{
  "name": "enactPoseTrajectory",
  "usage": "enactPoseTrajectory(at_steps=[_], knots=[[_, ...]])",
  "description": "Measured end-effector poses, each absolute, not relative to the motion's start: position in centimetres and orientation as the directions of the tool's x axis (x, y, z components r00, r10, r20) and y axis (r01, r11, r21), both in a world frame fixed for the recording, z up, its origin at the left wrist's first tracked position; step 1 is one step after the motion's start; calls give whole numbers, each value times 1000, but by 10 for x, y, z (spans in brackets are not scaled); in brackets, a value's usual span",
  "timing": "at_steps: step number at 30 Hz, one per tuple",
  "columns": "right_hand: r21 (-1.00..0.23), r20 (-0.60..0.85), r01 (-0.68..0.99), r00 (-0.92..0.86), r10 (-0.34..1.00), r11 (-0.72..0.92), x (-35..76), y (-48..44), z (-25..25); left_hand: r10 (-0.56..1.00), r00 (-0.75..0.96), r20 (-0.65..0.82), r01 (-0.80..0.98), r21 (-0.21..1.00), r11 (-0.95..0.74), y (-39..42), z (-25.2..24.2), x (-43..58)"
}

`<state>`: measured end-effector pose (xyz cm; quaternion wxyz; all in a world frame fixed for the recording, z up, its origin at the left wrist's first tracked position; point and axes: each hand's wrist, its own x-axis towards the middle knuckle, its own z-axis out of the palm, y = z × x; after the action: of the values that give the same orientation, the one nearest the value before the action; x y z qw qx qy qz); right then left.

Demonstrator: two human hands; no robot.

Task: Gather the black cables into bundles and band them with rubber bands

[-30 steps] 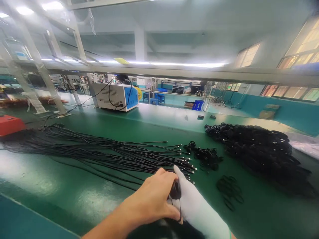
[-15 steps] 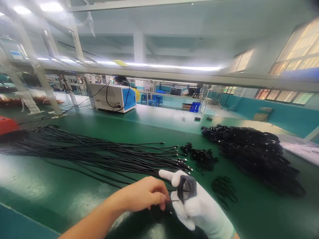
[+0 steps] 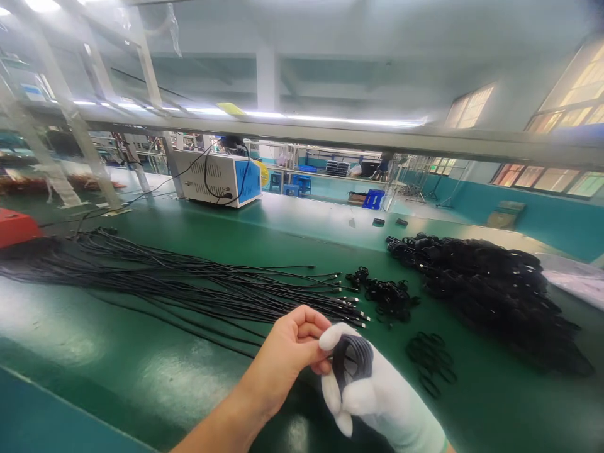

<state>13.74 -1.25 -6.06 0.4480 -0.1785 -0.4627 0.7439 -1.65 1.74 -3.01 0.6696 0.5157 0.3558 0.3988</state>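
Note:
My right hand (image 3: 372,393), in a white glove, is closed round a black cable (image 3: 352,362) wound in loops over its fingers. My bare left hand (image 3: 290,349) pinches that same cable just left of the glove, fingers curled. Both hands hover low over the green bench (image 3: 141,377), right in front of the plug ends of a long bundle of straight black cables (image 3: 189,292).
A large heap of coiled black cables (image 3: 491,292) lies at the right, with smaller coils (image 3: 389,299) and loose black ties (image 3: 431,358) near my hands. A white and blue machine (image 3: 219,179) stands at the back left. A red object (image 3: 16,226) sits at the far left.
My left hand drew back toward me, then came up again to the glove. More loops of cable now sit round the gloved fingers.

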Motion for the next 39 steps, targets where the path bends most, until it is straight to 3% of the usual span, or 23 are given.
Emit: enactPoseTrajectory(at_steps=[4,7,10,12,14,17,20,25,28,32,39], knots=[[-877,119,-455,-521,845,-157,142,-10,-61,939,258,228,153,950,-273,17,-6,-28],[-874,30,-389,-641,767,-292,143,-11,-65,811,526,257,276,850,-448,19,14,-31],[-819,-6,-377,-748,664,-433,141,-10,-69,660,746,87,246,885,-395,29,18,-27],[-798,6,-438,-694,720,-415,138,-9,-68,686,727,-23,275,926,-259,41,10,-23],[-854,-5,-439,-529,848,-280,134,-6,-65,778,617,-120,350,927,-135,51,-1,-19],[-982,-55,-161,-276,960,-103,128,-5,-55,872,462,-161,449,891,-74,59,-16,-12],[-992,-125,3,-187,974,-127,123,-5,-48,899,417,-135,464,882,-82,58,-25,-5],[-975,-122,-139,-306,944,-171,125,-2,-54,914,400,-71,456,880,-131,52,-27,-7],[-927,-86,-299,-418,904,-226,131,-1,-64,881,464,87,451,833,-319,46,-23,-18],[-898,-80,-343,-486,870,-274,134,-2,-71,766,555,325,427,679,-597,34,-19,-32],[-894,1,-385,-517,856,-231,129,-5,-68,726,568,387,503,535,-678,28,-40,-32]])
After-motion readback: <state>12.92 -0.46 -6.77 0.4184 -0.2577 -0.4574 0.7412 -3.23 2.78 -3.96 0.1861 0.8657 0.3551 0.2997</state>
